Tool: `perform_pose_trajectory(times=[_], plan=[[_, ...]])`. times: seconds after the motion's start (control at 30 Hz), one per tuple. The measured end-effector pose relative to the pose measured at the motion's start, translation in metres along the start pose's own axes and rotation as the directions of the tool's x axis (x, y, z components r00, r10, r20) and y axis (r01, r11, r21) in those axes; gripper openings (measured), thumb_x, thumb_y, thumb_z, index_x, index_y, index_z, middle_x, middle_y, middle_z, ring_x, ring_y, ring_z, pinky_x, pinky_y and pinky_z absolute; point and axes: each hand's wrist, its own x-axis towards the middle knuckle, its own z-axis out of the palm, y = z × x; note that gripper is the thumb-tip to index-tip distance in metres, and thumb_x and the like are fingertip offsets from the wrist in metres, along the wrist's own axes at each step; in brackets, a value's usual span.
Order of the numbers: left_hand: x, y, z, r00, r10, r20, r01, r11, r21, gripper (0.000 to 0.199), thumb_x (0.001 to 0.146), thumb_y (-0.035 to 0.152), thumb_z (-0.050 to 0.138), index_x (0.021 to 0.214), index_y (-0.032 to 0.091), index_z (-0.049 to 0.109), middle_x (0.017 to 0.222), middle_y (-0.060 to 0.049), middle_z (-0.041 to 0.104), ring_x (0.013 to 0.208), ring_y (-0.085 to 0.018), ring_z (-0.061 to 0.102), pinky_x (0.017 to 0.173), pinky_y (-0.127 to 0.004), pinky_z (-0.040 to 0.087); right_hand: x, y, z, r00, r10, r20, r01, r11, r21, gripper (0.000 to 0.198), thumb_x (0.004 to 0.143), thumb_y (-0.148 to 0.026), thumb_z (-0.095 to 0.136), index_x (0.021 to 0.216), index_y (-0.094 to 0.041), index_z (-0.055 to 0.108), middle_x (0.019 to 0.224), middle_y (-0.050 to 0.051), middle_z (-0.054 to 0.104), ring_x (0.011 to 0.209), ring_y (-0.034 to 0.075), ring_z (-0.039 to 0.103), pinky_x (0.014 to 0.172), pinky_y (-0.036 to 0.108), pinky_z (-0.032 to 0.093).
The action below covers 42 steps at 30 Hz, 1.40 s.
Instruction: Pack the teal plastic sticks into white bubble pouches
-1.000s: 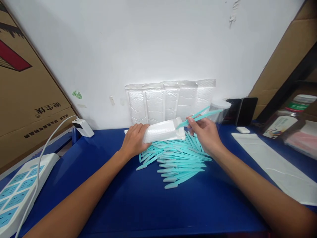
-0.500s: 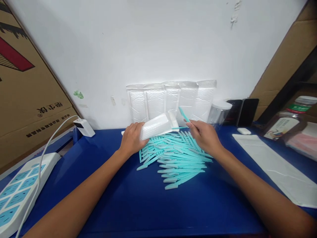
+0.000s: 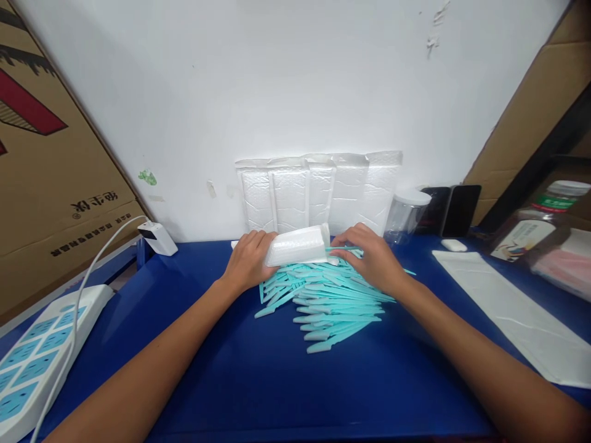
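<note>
My left hand (image 3: 250, 257) is closed round the left end of a white bubble mailer (image 3: 298, 246), its open end facing right. My right hand (image 3: 368, 253) pinches a teal eyebrow razor (image 3: 344, 248), whose far end meets the mailer's mouth; how much of it lies inside is hidden. Beneath the mailer and both hands spreads a loose pile of teal eyebrow razors (image 3: 339, 301) with pale, frosted blade covers, most of them lying roughly sideways on the blue table (image 3: 240, 381).
Several white bubble mailers (image 3: 318, 187) lean against the wall. To their right stand a clear lidded jar (image 3: 405, 215) and a dark phone (image 3: 462, 209). A flat white mailer (image 3: 512, 314) lies at the right. At the left are a power strip (image 3: 46, 351) and a charger (image 3: 157, 238).
My right hand has moved slightly left; the razor that stuck up from its fingers no longer shows upright. The mailer has tipped down closer to level in my left hand.
</note>
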Motion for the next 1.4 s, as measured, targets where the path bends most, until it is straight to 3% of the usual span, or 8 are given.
perform_pose_trajectory(times=[0.3,0.5,0.63,0.93,1.1,1.2,1.3,1.4], plan=[[-0.002,-0.007,0.007,0.988,-0.132,-0.078,0.122,0.985,-0.12,0.054,0.079,0.03,0.07,0.13,0.018,0.056,0.117,-0.012,0.069,0.106,-0.033,0.063,0.091,-0.046,0.052,-0.003,0.0,0.002,0.985,0.151,-0.08,-0.155,0.987,-0.044,0.034,0.102,-0.04,0.063,0.134,-0.026,0.063,0.122,0.011,0.064,0.107,0.027,0.065,0.091,0.042,0.055],[-0.003,-0.01,0.008,0.98,-0.174,-0.096,0.153,0.97,-0.19,0.054,0.078,0.029,0.071,0.129,0.02,0.056,0.119,-0.011,0.069,0.109,-0.032,0.064,0.093,-0.046,0.054,-0.006,0.008,0.007,0.98,0.185,-0.068,-0.188,0.981,-0.046,0.025,0.104,-0.039,0.059,0.117,-0.024,0.075,0.095,0.005,0.079,0.083,0.023,0.073,0.079,0.038,0.057],[-0.002,-0.007,0.005,0.992,-0.099,-0.081,0.085,0.984,-0.154,0.051,0.08,0.029,0.069,0.128,0.018,0.056,0.113,-0.012,0.069,0.106,-0.033,0.063,0.092,-0.046,0.053,-0.006,0.0,0.011,0.979,0.162,-0.127,-0.162,0.987,0.005,0.025,0.105,-0.039,0.058,0.104,-0.024,0.078,0.094,0.005,0.081,0.082,0.023,0.074,0.075,0.036,0.058],[-0.001,0.004,-0.002,0.998,-0.049,-0.033,0.044,0.992,-0.122,0.048,0.086,0.036,0.067,0.129,0.018,0.057,0.112,-0.013,0.068,0.104,-0.033,0.062,0.091,-0.047,0.051,-0.006,-0.019,0.013,0.96,0.137,-0.244,-0.133,0.991,0.031,0.024,0.104,-0.037,0.059,0.107,-0.028,0.081,0.095,0.01,0.071,0.087,0.026,0.066,0.075,0.043,0.058],[-0.001,0.013,-0.001,0.999,0.031,-0.038,-0.037,0.989,-0.144,0.046,0.088,0.038,0.065,0.127,0.016,0.058,0.106,-0.014,0.068,0.099,-0.032,0.063,0.088,-0.045,0.051,-0.008,-0.021,0.021,0.977,0.037,-0.212,-0.049,0.998,-0.05,0.025,0.102,-0.026,0.06,0.11,-0.038,0.081,0.126,0.009,0.064,0.119,0.031,0.056,0.087,0.05,0.056],[-0.001,0.011,-0.001,0.996,-0.041,-0.083,0.026,0.983,-0.18,0.05,0.083,0.037,0.069,0.128,0.018,0.056,0.11,-0.012,0.069,0.103,-0.032,0.064,0.09,-0.044,0.052,-0.006,-0.026,0.018,0.977,0.055,-0.208,-0.07,0.995,-0.068,0.036,0.104,-0.028,0.057,0.134,-0.04,0.071,0.151,0.009,0.048,0.135,0.033,0.047,0.102,0.055,0.052],[-0.001,-0.004,0.0,0.923,-0.337,-0.189,0.28,0.92,-0.274,0.056,0.081,0.038,0.073,0.13,0.021,0.051,0.119,-0.011,0.068,0.108,-0.031,0.066,0.093,-0.043,0.054,-0.004,-0.028,0.012,0.95,0.108,-0.293,-0.125,0.991,-0.041,0.049,0.106,-0.031,0.053,0.154,-0.037,0.053,0.153,0.012,0.045,0.137,0.033,0.049,0.107,0.054,0.05],[-0.003,-0.029,0.006,0.685,-0.682,-0.256,0.569,0.72,-0.397,0.052,0.086,0.049,0.07,0.126,0.024,0.048,0.111,-0.007,0.068,0.099,-0.029,0.069,0.086,-0.042,0.056,-0.004,-0.021,0.01,0.928,0.14,-0.346,-0.171,0.983,-0.061,0.045,0.105,-0.031,0.054,0.149,-0.032,0.057,0.142,0.014,0.055,0.132,0.033,0.053,0.105,0.052,0.05]])
